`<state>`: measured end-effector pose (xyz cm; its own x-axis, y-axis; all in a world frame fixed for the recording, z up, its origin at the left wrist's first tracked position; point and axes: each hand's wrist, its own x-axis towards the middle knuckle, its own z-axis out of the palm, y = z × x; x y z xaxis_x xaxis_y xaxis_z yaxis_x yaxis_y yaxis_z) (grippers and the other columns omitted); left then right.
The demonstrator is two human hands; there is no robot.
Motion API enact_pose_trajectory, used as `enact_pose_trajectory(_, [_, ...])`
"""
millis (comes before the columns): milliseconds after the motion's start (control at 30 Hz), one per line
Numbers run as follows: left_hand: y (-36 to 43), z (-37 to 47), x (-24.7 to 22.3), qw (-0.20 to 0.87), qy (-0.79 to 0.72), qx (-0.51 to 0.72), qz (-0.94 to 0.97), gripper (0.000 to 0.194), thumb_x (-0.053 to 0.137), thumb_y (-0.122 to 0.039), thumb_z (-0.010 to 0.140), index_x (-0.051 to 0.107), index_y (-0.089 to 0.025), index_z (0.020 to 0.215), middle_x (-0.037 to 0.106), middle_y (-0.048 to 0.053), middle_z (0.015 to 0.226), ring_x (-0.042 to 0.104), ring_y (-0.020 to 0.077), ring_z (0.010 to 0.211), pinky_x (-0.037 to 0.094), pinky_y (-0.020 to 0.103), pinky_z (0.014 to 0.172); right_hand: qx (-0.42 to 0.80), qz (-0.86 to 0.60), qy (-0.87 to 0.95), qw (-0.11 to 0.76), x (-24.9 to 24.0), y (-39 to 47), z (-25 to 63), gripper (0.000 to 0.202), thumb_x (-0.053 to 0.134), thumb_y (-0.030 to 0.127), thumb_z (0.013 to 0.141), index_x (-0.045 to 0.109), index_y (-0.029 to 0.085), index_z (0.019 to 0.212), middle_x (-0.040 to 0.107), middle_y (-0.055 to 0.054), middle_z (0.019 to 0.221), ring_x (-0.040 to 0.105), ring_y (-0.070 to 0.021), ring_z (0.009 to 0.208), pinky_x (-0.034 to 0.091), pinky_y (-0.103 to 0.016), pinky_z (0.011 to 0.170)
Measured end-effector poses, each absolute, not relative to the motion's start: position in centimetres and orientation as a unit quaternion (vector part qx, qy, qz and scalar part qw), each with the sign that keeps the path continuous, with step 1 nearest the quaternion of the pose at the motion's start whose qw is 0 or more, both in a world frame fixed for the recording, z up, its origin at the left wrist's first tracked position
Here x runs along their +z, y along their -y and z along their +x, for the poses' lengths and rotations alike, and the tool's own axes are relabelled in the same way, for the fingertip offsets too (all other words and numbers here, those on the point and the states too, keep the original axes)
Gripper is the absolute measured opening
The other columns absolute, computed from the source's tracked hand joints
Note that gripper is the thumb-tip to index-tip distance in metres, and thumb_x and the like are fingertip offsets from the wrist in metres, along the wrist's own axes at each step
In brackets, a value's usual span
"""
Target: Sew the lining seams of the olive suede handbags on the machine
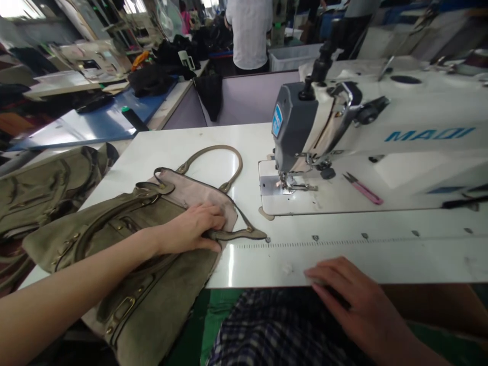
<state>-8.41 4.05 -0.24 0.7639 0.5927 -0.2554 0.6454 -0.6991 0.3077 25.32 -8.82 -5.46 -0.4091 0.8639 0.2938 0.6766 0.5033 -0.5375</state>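
Observation:
An olive-green handbag (152, 315) with brass buckles lies partly on the white sewing table and hangs over its front edge. Its pale pink lining (198, 192) shows at the open top, and one looped handle (213, 148) stretches out on the table. My left hand (196, 227) is closed on the bag near its opening, fingers bent over the lining and thumb lower on the green side. At the table's front edge, my right hand (345, 290) has its fingers loosely bent and apart, with nothing seen in them.
An industrial sewing machine (381, 117) stands on the right, its presser foot (292, 184) over a metal plate. Pink-handled thread snips (364, 189) lie on its bed. More olive bags (38, 188) are piled at left. A person in a white shirt (249, 33) stands behind.

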Motion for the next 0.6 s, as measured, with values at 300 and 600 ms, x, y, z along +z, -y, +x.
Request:
enact_pose_trajectory(300, [-8.7,-11.7,6.6,0.057,-0.429,-0.031,0.901,0.054,0.038,-0.062,0.091,0.055,-0.011,0.085,0.047,-0.006,0.073,0.045,0.0058,0.071,0.038,0.020,0.077,0.131,-0.371,0.887,0.242,-5.9,5.6,22.3,0.024,0.041,0.012,0.098,0.062,0.016,0.086,0.062,-0.008,0.083,0.057,-0.0217,0.077,0.050,-0.038,0.072])
enact_pose_trajectory(600, [-12.8,-11.9,-5.0,0.052,-0.456,0.058,0.886,0.038,0.029,-0.032,0.096,0.057,-0.016,0.116,0.061,0.010,0.121,0.053,0.0237,0.116,0.041,0.040,0.102,0.337,-0.558,0.672,0.351,-5.2,4.7,22.3,0.019,0.044,0.034,0.096,0.053,0.019,0.088,0.062,-0.005,0.081,0.062,-0.0183,0.068,0.052,-0.031,0.059])
